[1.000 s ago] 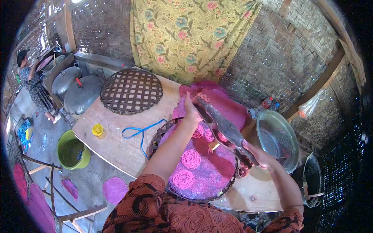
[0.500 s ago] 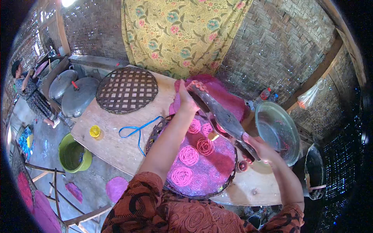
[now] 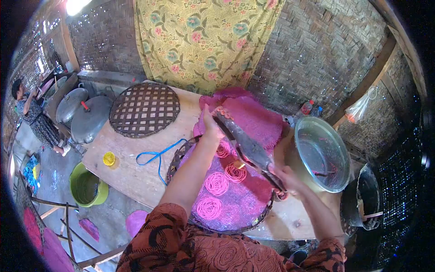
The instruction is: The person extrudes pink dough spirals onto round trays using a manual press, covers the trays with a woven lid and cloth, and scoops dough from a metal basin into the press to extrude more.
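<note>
A long dark wooden dough press (image 3: 249, 147) is held slantwise over the round work surface. My left hand (image 3: 211, 127) is closed around its far left end, where an orange-red wrapping shows. At the near right end, my right hand (image 3: 287, 179) grips it. Below the middle of the press, a small yellow nozzle (image 3: 239, 165) sits over a coil of reddish strands (image 3: 235, 172). Pink strand coils (image 3: 217, 183) lie around it on a pink-stained sheet (image 3: 240, 206) in a woven tray (image 3: 169, 171).
A lattice woven tray (image 3: 144, 109), blue strap (image 3: 156, 154) and yellow tub (image 3: 109, 158) rest on the table. Pink cloth (image 3: 253, 118) lies behind. A large basin (image 3: 322, 154) stands right, a green bucket (image 3: 88, 183) left below. Another person (image 3: 36, 118) stands far left.
The press and both my hands have lowered slightly towards the tray, and the reddish coil under the nozzle looks fuller. The camera view has shifted a little.
</note>
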Motion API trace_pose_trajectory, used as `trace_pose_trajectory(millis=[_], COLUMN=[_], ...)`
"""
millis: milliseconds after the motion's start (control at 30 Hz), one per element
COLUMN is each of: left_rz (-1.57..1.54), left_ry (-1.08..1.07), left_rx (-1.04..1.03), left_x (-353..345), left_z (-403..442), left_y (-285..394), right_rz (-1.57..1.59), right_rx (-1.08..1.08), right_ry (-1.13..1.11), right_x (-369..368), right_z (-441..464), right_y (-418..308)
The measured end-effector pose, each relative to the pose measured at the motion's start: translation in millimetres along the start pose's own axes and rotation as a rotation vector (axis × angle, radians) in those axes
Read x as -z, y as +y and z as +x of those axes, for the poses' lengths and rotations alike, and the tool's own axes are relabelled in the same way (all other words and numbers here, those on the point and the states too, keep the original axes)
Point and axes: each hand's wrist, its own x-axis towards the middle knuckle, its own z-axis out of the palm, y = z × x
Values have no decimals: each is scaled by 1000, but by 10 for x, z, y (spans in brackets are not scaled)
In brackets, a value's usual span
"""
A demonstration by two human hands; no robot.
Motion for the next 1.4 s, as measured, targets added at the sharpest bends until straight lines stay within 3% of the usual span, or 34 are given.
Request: trace_pose_trajectory(millis=[133,200,233,333,400,533,633,733,833,1000,1067,1200,1267,1400], left_rz=[37,58,38,-54,-36,-159,-98,-86,-113,-119,-85,-67,-106,-129], left_ry=[-170,-137,-168,-191,195,6,31,-7,98,-38,-49,5,133,37], left_rx=[103,104,102,117,59,138,96,121,112,98,95,125,138,175], left_x=[-345,-568,-592,-503,-350,-202,-423,-541,-575,-559,-553,-421,-366,12], left_z=[98,109,142,209,215,280,305,209,153,330,347,221,151,314], left_y=[199,92,12,-301,-549,-679,-582,-545,-673,-661,-571,-570,-671,-857], right_rz=[-5,350,351,104,71,17,-80,-68,-180,-218,-188,-149,-160,-218], right_rx=[96,74,73,49,-109,-120,-75,-48,-96,-80,21,-54,-76,-64], right_ry=[-3,-80,-78,6,-20,24,202,177,206,302,307,235,249,320], right_x=[-99,-77,-16,270,389,452,323,309,420,429,380,328,385,403], right_z=[45,-184,-247,-399,-463,-419,-433,-570,-746,-566,-440,-574,-576,-409], right_y=[-17,-223,-284,-350,-337,-305,-370,-403,-480,-421,-303,-290,-226,-75])
